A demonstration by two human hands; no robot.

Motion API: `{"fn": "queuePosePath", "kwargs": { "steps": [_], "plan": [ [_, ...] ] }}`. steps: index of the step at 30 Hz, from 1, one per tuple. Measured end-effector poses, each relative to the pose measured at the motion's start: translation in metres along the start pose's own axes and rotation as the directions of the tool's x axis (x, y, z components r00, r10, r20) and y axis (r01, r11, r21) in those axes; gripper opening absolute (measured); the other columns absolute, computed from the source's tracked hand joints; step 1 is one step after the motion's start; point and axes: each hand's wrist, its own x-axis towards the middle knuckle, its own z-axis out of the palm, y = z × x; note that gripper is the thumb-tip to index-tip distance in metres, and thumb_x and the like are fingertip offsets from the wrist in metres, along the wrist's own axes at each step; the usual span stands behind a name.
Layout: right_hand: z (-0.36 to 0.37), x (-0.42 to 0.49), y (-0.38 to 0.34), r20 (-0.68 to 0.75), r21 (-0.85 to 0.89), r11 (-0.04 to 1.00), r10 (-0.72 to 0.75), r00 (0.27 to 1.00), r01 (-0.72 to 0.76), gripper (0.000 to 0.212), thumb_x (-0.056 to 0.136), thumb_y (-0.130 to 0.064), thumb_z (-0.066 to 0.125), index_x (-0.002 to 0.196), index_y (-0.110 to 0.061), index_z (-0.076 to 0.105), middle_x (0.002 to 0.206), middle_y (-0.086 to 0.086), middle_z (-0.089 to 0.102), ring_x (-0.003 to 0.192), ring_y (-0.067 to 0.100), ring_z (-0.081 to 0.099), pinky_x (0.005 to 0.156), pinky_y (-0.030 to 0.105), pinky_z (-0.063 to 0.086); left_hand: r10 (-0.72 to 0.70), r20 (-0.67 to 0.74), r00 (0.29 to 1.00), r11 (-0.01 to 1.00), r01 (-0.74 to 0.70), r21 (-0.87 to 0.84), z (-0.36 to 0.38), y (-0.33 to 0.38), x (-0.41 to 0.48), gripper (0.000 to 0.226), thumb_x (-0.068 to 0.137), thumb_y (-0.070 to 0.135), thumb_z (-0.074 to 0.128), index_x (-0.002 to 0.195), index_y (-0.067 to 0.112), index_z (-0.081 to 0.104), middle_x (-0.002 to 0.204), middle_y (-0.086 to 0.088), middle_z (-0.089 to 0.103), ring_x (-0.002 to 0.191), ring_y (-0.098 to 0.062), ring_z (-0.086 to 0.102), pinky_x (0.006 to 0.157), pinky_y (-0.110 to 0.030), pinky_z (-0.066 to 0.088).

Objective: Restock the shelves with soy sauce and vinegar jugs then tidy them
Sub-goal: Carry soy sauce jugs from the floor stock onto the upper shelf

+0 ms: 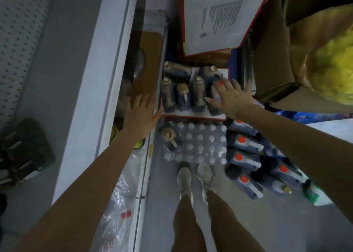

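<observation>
**Both grips open at the jug box**

Open box [193, 116] on the floor, just ahead of the feet. Inside are dark, tan-capped jugs [198, 93], packed tight with caps up, so each should lift straight out by its handle.

Right grip [232, 96]: fingers straight and spread, holding nothing, over the jug at the box's right edge. Blur hides whether it touches. Judged to be lining up on that jug.

Left grip [141, 112]: flat, fingers spread, empty, just beside the box's left edge with the thumb by the near left corner. Placed as if to steady the box.

A lone jug [170, 137] sits on the water pack [200, 144], at its far left corner, near the box's near edge. Red-capped jugs [242, 158] are grouped on the floor right of the pack. Restocking looks early.
</observation>
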Motion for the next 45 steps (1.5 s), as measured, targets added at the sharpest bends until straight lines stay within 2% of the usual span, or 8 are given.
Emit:
{"fn": "queuePosePath", "kwargs": {
  "steps": [6,12,19,28,32,36,41,45],
  "plan": [
    [0.092,0.004,-0.039,0.093,0.116,0.993,0.007,0.996,-0.018,0.072,0.09,-0.067,0.025,0.149,-0.027,0.015,0.158,0.002,0.008,0.144,0.031,0.011,0.109,0.067,0.005,0.046,0.069,0.997,0.999,-0.046,-0.002,0.06,-0.002,0.006,0.062,0.095,0.046,0.025,0.129,0.004,0.056,0.123,-0.02,0.062,0.113,-0.041,0.058,0.093,-0.063,0.041],
    [0.159,0.002,-0.082,0.137,0.279,0.96,-0.004,0.991,-0.034,0.069,0.09,-0.066,0.029,0.147,-0.028,0.022,0.155,0.001,0.018,0.141,0.028,0.022,0.111,0.062,0.014,0.028,0.143,0.989,1.0,-0.029,0.005,0.121,0.004,0.017,0.058,0.101,0.044,0.025,0.151,0.016,0.018,0.156,-0.006,0.025,0.143,-0.029,0.023,0.113,-0.051,0.022],
    [0.22,0.01,-0.12,0.214,0.657,0.721,0.099,0.972,-0.218,0.053,0.093,-0.055,0.042,0.135,-0.024,0.044,0.136,0.005,0.047,0.121,0.028,0.048,0.1,0.047,0.039,0.081,0.161,0.984,0.995,-0.071,-0.068,0.176,-0.008,0.029,0.054,0.1,0.037,0.04,0.149,0.016,0.029,0.152,-0.009,0.035,0.138,-0.037,0.031,0.105,-0.054,0.032],
    [0.267,0.029,-0.155,0.232,0.829,0.498,0.109,0.967,-0.255,0.025,0.089,-0.02,0.062,0.102,0.0,0.058,0.098,0.015,0.064,0.09,0.027,0.06,0.077,0.032,0.044,-0.009,0.186,0.982,0.803,0.118,-0.584,0.222,-0.01,0.033,0.044,0.104,0.03,0.031,0.141,0.01,0.043,0.146,-0.008,0.044,0.135,-0.027,0.038,0.111,-0.033,0.025],
    [0.266,0.039,-0.147,0.212,0.836,0.505,0.06,0.975,-0.213,0.021,0.089,-0.014,0.061,0.099,0.004,0.059,0.093,0.012,0.062,0.082,0.022,0.058,0.068,0.017,0.043,0.008,0.231,0.973,0.704,0.159,-0.692,0.233,-0.014,0.048,0.055,0.099,0.047,0.031,0.137,0.011,0.049,0.138,-0.011,0.052,0.128,-0.028,0.046,0.109,-0.038,0.034],
    [0.259,0.04,-0.123,0.188,0.829,0.541,-0.03,0.982,-0.143,0.016,0.089,-0.013,0.062,0.098,0.0,0.061,0.086,0.005,0.057,0.08,0.016,0.053,0.064,0.006,0.034,0.2,0.338,0.92,0.771,0.065,-0.633,0.233,-0.018,0.066,0.078,0.083,0.064,0.02,0.144,0.02,0.039,0.15,-0.005,0.039,0.138,-0.025,0.035,0.113,-0.046,0.027],
    [0.253,0.057,-0.082,0.193,0.795,0.601,-0.12,0.974,-0.083,0.01,0.09,-0.015,0.062,0.099,-0.011,0.064,0.083,-0.005,0.056,0.077,0.012,0.051,0.066,0.003,0.035,0.268,0.429,0.863,0.81,0.039,-0.585,0.231,-0.02,0.087,0.108,0.054,0.091,0.044,0.142,0.03,0.029,0.14,-0.002,0.048,0.123,-0.025,0.05,0.1,-0.046,0.044],
    [0.247,0.078,-0.064,0.201,0.806,0.587,-0.155,0.967,-0.074,0.007,0.086,-0.017,0.066,0.091,-0.021,0.063,0.079,-0.01,0.058,0.078,0.01,0.053,0.068,0.008,0.038,0.334,0.502,0.798,0.863,-0.045,-0.504,0.236,-0.01,0.097,0.116,0.055,0.055,0.085,0.146,0.022,0.021,0.146,-0.003,0.039,0.129,-0.025,0.044,0.104,-0.035,0.039]
  ]
}}
